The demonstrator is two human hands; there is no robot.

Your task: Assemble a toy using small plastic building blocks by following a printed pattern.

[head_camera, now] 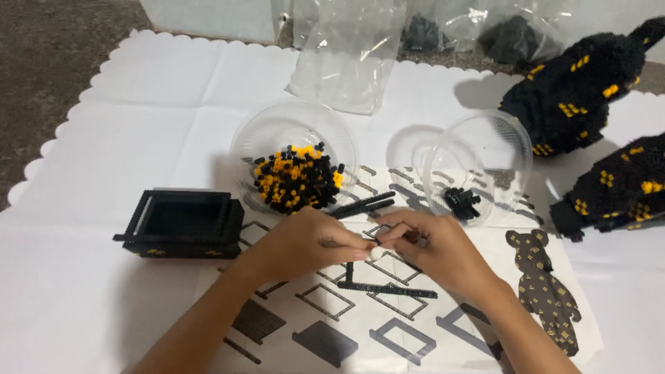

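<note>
Piece: a tiny pale piece (375, 253) sits between the fingertips of both hands, over the sheet, near the middle of the table.
Strip: a thin black L-shaped strip (388, 287) of small bricks lies on the sheet, just under the hands.
Sheet: a paper sheet (415, 332) with grey building pictures and a picture of a bear (544, 291) lies flat under the hands.
Bowl: a clear bowl (294, 163) just behind the hands holds a pile of black and yellow bricks (298, 179).
Sticks: a few long black sticks (364, 203) lie between the bowl and the hands.
Cup: a clear cup (478, 166) lies tipped on its side to the right of the bowl, with a few black bricks (462, 202) inside.
Box: a black open box (181, 223) made of bricks stands to the left of the hands, close by.
Big parts: two big black built parts (589, 131) with yellow spots sit far right, well apart from the hands.
Bags: clear plastic bags (350, 55) lie at the back of the table.
Cloth: a white cloth (104, 138) with a wavy edge covers the table.
Left hand: the left hand (308, 242) is curled, its fingertips pinched on the pale piece.
Right hand: the right hand (436, 249) is curled too, its fingertips meeting the left ones at the pale piece; I cannot tell what else it holds.
</note>
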